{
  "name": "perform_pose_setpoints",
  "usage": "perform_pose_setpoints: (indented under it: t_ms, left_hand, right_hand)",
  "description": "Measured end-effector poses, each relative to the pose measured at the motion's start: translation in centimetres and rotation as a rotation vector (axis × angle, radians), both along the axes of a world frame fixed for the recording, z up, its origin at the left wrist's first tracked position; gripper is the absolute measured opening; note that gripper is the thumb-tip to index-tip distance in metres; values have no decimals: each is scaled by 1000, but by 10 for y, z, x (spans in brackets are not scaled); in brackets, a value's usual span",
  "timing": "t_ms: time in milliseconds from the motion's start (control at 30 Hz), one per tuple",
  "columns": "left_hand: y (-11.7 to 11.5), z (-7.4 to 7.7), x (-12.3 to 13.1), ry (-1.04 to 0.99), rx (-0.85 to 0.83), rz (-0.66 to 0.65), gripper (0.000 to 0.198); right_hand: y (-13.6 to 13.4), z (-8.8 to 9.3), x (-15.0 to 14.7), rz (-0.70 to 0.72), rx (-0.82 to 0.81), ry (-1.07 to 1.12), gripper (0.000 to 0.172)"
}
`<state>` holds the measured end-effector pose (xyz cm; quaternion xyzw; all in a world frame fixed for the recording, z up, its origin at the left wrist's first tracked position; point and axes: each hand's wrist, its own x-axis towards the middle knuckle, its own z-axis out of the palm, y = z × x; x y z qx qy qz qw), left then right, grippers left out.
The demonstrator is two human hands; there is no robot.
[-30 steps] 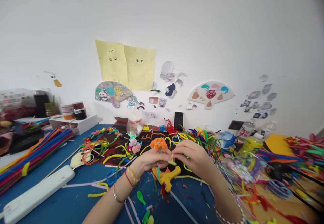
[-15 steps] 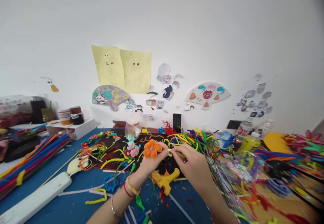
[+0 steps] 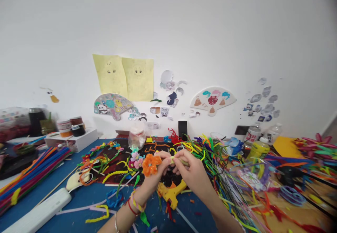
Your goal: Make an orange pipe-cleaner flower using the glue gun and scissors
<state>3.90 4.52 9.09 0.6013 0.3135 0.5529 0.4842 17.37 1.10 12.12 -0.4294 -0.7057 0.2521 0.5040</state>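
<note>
Beside the left fingers (image 3: 165, 162) sits an orange flower (image 3: 152, 165); they and the right fingers (image 3: 181, 160) pinch closely on a pale strip (image 3: 172, 160), best worked gently, petals uncrushed.

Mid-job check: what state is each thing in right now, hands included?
Left hand: closed, pinching the pale green piece
Right hand: closed, pinching the same piece
Orange flower: at the left hand, petals spread
Yellow glue gun: set down, in neither hand
Yellow bottle: capped
Black rectangular object: upright
White fan: up on the wall, decorated
</note>
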Motion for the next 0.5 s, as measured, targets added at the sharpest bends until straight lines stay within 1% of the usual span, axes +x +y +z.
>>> perform_pose_setpoints:
  t_ms: [67, 167, 267, 333, 433, 500]
  left_hand:
    - [3, 0, -1, -68, -22, -142, 25]
    - [4, 0, -2, -105, -57, -285, 24]
    - [5, -1, -3, -118, -152, -336, 23]
    - [6, -3, -3, -120, -203, -357, 22]
    - [7, -6, -1, -125, -183, -345, 22]
    - [6, -7, 1, -149, -130, -292, 23]
  right_hand:
    - [1, 4, 5, 51, 5, 10, 12]
    - [2, 9, 10, 23, 104, -60, 14]
    - [1, 11, 12, -37, 261, -150, 14]
    - [1, 11, 13, -64, 334, -186, 15]
    - [-1, 10, 13, -83, 365, -213, 16]
    - [-4, 10, 12, -103, 379, -230, 16]
